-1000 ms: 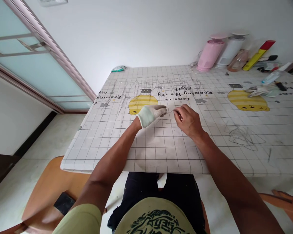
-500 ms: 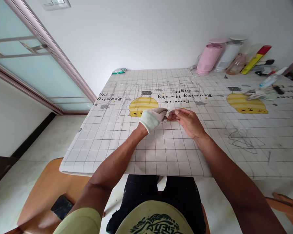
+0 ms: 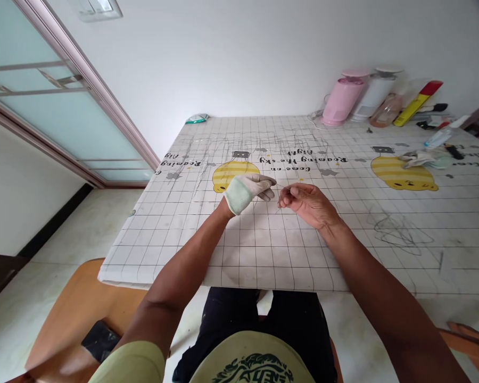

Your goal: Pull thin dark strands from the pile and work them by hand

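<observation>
My left hand, in a white work glove with a pale green cuff, is over the near middle of the table, its thumb and fingers pinched together. Facing it from the right is my bare right hand, fingers curled in a pinch. A thin strand spans the small gap between the fingertips, and a short end shows below my right fingers. Whether it is thread or wire I cannot tell. Both hands are just above the checked tablecloth.
Along the wall stand a pink cylinder, a white cylinder, a yellow box with a red end and a clear bottle. Another glove lies at right. A green-and-white packet lies at the back left corner. A dark phone-like object rests on the chair.
My hands have drawn slightly apart, my right hand moving a little right and down. The thin strand now shows between them. The head view has shifted slightly.
</observation>
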Demonstrator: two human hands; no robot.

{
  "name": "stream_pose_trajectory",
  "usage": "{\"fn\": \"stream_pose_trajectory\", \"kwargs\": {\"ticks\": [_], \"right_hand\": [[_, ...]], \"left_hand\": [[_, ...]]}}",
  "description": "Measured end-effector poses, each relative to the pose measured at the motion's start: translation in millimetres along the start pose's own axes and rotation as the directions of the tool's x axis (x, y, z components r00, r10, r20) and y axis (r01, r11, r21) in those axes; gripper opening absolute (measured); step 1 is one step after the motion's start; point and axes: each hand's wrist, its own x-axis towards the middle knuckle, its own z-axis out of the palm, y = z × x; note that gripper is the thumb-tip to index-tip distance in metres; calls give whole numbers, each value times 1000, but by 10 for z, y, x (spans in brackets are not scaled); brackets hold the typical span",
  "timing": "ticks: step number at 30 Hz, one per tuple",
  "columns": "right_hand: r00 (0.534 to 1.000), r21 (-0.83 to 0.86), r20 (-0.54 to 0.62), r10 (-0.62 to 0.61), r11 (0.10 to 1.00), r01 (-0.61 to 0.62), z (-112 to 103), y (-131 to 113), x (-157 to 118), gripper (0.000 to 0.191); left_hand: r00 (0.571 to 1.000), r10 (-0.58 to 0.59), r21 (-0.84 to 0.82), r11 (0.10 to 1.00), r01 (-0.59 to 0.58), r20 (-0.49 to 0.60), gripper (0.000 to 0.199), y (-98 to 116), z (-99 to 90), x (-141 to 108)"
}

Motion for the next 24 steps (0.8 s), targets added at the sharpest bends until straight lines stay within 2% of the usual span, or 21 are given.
{"fn": "stream_pose_trajectory", "kwargs": {"ticks": [3,5,7,10,13,15,20,24], "right_hand": [[997,43,35,66,997,-68,-10,-23,-6,31],[985,37,61,162,986,-165,-33,-36,-7,30],[955,0,81,285,958,-286,-76,-32,0,32],[887,-75,95,452,892,-446,-162,7,19,35],[849,-133,82,522,850,-510,-214,40,26,35],[859,-168,63,508,854,-493,-209,28,15,37],[942,-303,-11,337,896,-324,-132,-97,-43,50],[975,-465,-66,213,858,-219,-111,-136,-63,56]], "left_hand": [[1000,14,34,999,-13,-10,26,14,-48,-8],[1000,-2,102,995,3,-10,25,40,-92,-22],[999,-31,186,982,29,10,23,68,-134,-46],[997,-57,293,955,37,61,21,92,-163,-84],[994,-76,361,932,42,82,20,84,-152,-89],[993,-97,376,924,65,68,20,66,-145,-68],[990,-138,306,945,119,41,21,6,-196,17],[988,-153,273,952,141,24,20,-29,-234,48]]}}
